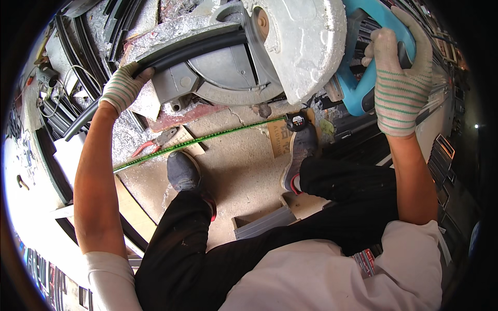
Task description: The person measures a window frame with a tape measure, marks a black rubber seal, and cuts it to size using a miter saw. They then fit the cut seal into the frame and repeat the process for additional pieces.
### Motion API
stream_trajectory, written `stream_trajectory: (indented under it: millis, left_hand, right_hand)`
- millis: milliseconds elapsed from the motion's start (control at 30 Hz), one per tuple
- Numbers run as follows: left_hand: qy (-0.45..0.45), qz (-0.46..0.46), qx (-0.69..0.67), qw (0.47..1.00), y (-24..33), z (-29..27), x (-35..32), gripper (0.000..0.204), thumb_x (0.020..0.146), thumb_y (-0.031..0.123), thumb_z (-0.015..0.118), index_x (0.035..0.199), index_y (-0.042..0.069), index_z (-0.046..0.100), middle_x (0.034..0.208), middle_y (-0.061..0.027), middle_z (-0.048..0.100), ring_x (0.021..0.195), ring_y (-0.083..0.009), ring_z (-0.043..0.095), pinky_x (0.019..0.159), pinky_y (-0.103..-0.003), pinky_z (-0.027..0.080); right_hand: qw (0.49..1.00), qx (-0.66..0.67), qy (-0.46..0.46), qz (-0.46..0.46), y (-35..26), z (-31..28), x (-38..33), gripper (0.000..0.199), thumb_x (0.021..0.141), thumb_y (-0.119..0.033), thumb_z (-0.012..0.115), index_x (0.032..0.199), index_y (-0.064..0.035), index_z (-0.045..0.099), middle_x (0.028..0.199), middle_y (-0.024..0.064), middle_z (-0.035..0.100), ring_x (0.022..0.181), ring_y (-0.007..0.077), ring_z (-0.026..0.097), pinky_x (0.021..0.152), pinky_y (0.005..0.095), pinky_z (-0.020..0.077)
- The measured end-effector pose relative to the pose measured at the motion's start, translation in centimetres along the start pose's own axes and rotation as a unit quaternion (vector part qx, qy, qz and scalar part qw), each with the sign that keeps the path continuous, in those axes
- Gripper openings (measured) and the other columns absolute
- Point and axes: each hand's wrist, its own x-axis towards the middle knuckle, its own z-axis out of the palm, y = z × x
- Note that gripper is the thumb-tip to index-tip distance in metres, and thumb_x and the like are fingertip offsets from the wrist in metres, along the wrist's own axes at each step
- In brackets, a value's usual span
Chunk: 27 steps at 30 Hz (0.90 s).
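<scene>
My left hand [124, 89], in a white knit glove with green stripes, grips a long black bar [202, 52]. That bar lies across the grey bed [220, 72] of a miter saw, and its free end slants down past my wrist. My right hand [402, 85], gloved alike, is wrapped around the saw's teal handle [354, 89]. Between my hands stands the saw's pale, dusty blade guard [311, 46]; the blade's edge is hidden behind it.
A tape measure [297, 122] lies by my right shoe, its green blade [207, 139] stretched leftward over the floor. Red-handled pliers [155, 142] rest beside it. Grey profile offcuts [264, 223] sit between my legs. Dark bars [85, 52] and metal shavings crowd the left.
</scene>
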Motion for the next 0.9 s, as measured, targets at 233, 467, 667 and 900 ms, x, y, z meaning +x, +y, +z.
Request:
stream_trajectory:
  millis: [233,467,667,900]
  left_hand:
    - [0.009,-0.010,0.020,1.000,0.0,0.0,-0.1,0.046,0.097,0.041,0.073,0.116,-0.002,0.072,0.094,-0.0180,0.075,0.085,-0.0230,0.068,0.085,-0.037,0.054]
    - [-0.006,-0.014,0.033,0.999,0.2,-0.3,0.0,0.052,0.096,0.045,0.072,0.119,-0.002,0.072,0.099,-0.0209,0.076,0.091,-0.0276,0.072,0.089,-0.038,0.054]
    - [-0.005,-0.015,0.016,1.000,-0.6,0.0,0.3,0.056,0.096,0.046,0.072,0.121,-0.004,0.070,0.105,-0.0219,0.076,0.097,-0.0307,0.073,0.091,-0.038,0.054]
    - [-0.001,-0.007,0.027,1.000,-0.9,0.1,0.3,0.056,0.097,0.047,0.071,0.119,-0.004,0.070,0.103,-0.0238,0.075,0.097,-0.0337,0.073,0.091,-0.039,0.054]
  right_hand:
    - [1.000,-0.020,0.000,-0.006,-0.3,0.0,-0.1,0.045,0.102,-0.022,0.068,0.138,0.0001,0.053,0.090,0.0071,0.068,0.074,0.0103,0.064,0.078,0.0287,0.0592]
    - [1.000,-0.026,0.011,0.005,-0.5,0.3,-0.4,0.044,0.102,-0.022,0.068,0.138,0.0011,0.055,0.093,0.0087,0.069,0.075,0.0107,0.065,0.075,0.0287,0.0595]
    - [1.000,0.021,0.018,0.002,-0.4,0.4,-0.6,0.043,0.102,-0.019,0.067,0.138,0.0012,0.055,0.095,0.0091,0.069,0.074,0.0105,0.064,0.074,0.0290,0.0597]
    - [0.999,0.030,0.021,0.006,-0.4,0.7,-0.8,0.043,0.102,-0.020,0.067,0.138,0.0005,0.055,0.092,0.0083,0.069,0.073,0.0106,0.064,0.076,0.0294,0.0602]
